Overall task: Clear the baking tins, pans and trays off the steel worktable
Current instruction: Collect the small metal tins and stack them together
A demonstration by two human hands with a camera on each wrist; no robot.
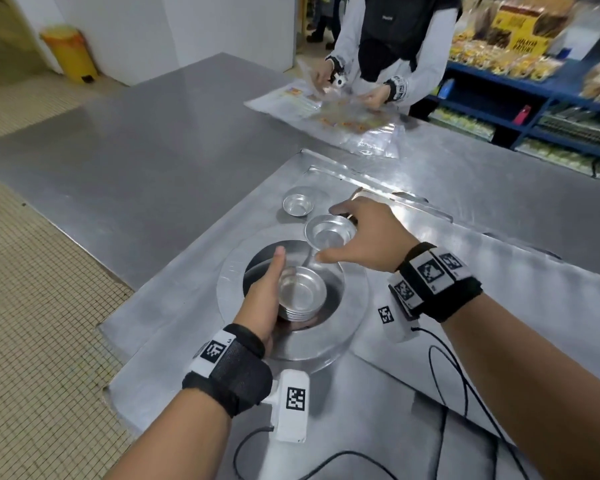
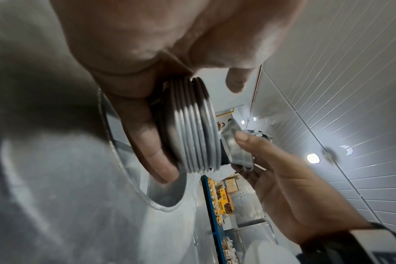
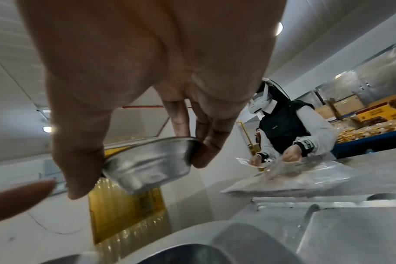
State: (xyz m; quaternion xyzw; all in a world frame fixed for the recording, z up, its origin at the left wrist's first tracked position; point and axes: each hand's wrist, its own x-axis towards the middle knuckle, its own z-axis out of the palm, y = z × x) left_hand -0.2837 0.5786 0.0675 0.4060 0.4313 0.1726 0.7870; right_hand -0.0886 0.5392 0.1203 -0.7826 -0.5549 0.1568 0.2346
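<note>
My left hand point(image 1: 267, 292) grips a stack of several small round metal tins point(image 1: 301, 294) over a large round pan point(image 1: 291, 344) that lies on a flat metal tray point(image 1: 174, 306). The stack's rims point(image 2: 197, 135) show edge-on in the left wrist view, with my fingers point(image 2: 147, 142) curled behind them. My right hand point(image 1: 357, 233) holds one single tin point(image 1: 330, 233) by its rim, in the air just beyond the stack. Thumb and fingers point(image 3: 213, 135) pinch that tin point(image 3: 151, 160) in the right wrist view. Another small tin point(image 1: 298, 204) sits alone on the tray farther back.
The steel worktable point(image 1: 136, 150) stretches left and back. Across it another person point(image 1: 395, 46) handles plastic bags point(image 1: 354, 123) on paper. Blue shelves point(image 1: 534, 98) of packed goods stand at the right. A yellow bin point(image 1: 71, 53) is on the tiled floor. Black cables point(image 1: 447, 393) trail near my arms.
</note>
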